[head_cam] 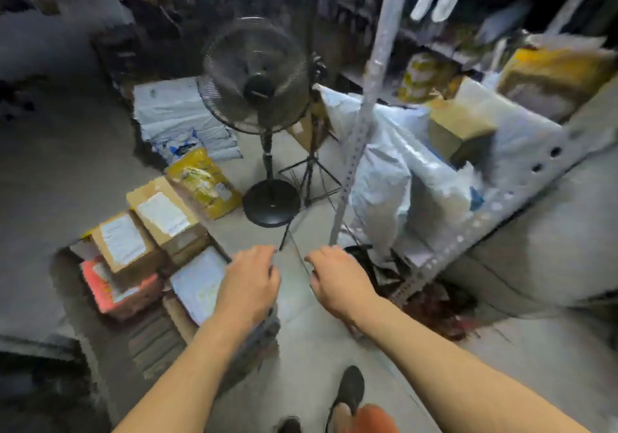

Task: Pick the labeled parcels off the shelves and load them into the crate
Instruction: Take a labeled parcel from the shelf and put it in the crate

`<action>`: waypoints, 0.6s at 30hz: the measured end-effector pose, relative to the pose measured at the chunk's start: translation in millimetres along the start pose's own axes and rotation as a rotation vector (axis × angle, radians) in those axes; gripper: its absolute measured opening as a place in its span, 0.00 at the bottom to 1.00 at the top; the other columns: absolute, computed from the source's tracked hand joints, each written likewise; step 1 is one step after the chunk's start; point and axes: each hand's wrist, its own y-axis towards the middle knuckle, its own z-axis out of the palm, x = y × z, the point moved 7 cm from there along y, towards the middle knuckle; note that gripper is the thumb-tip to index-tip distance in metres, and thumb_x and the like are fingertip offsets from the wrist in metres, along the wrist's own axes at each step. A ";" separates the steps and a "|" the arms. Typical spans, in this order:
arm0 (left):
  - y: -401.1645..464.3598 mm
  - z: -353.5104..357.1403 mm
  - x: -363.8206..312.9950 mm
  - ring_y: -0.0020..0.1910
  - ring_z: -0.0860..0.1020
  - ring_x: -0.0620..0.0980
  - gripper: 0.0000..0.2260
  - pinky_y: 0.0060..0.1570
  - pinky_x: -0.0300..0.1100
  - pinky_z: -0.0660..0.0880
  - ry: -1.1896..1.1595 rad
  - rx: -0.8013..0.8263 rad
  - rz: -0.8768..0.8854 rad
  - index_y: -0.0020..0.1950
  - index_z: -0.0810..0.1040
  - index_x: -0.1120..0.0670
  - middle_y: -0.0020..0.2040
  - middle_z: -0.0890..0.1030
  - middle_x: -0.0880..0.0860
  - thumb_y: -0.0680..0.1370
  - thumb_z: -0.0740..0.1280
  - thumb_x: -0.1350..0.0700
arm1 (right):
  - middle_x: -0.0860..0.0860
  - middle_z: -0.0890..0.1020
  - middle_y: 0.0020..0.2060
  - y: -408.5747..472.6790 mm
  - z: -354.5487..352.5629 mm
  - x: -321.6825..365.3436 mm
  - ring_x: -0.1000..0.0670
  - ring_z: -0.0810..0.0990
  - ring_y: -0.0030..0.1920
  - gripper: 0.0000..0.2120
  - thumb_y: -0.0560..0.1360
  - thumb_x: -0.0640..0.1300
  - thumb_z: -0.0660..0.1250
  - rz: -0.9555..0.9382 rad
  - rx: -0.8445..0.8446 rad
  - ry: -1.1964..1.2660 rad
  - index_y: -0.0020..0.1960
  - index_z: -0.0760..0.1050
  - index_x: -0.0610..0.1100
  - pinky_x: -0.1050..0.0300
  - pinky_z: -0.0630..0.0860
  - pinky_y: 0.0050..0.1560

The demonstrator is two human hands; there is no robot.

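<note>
Viewing head camera: blurred frame
Left hand: fingers loosely curled, holding nothing, above the crate's near edge
Right hand: fingers loosely curled, holding nothing
Labeled parcels: stacked in the crate; grey bags on shelf at right

At twelve o'clock I see the fan and tripod blocking; bare floor between crate at nine and shelf post at one.
</note>
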 end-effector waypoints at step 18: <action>-200.2 250.1 -572.3 0.58 0.82 0.62 0.21 0.60 0.58 0.80 -0.011 0.320 1.029 0.65 0.84 0.54 0.60 0.86 0.55 0.74 0.65 0.51 | 0.46 0.81 0.58 -578.6 -138.5 -328.7 0.41 0.77 0.60 0.16 0.79 0.45 0.62 1.032 -0.529 -0.041 0.65 0.79 0.45 0.44 0.76 0.61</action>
